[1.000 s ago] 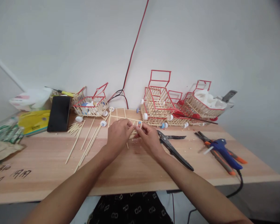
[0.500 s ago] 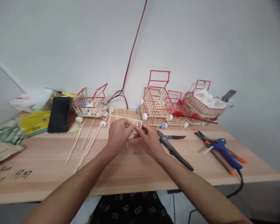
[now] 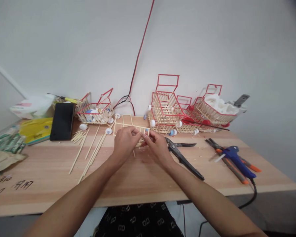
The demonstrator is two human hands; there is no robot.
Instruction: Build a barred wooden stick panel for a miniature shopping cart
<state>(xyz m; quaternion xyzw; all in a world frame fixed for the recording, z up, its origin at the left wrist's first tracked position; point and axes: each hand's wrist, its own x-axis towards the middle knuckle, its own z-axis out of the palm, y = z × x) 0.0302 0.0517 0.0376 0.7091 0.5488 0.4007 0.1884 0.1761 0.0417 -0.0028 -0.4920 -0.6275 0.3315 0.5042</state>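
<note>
Both hands meet over the middle of the table, fingertips close together. My left hand [image 3: 124, 141] is closed in a pinch on a small frame of pale wooden sticks [image 3: 135, 125]. From the right, my right hand [image 3: 159, 144] pinches the frame's near right corner, thumb and forefinger together. Part of the frame and the sticks beneath it are hidden by the fingers. Several long loose sticks [image 3: 95, 157] lie left of my left hand. Black-handled cutters [image 3: 184, 158] rest just right of my right hand.
Stick carts with red rims [image 3: 167, 105] stand along the wall at right, another cart [image 3: 96, 113] at left. A black phone [image 3: 62, 121] leans beside a yellow packet [image 3: 37, 130]. A blue glue gun [image 3: 239, 161] lies on pliers [image 3: 233, 168] at the table's [image 3: 143, 194] right.
Almost nothing differs. Both hands keep their pinch on the frame, which has shifted only very slightly to the left along with the whole view.
</note>
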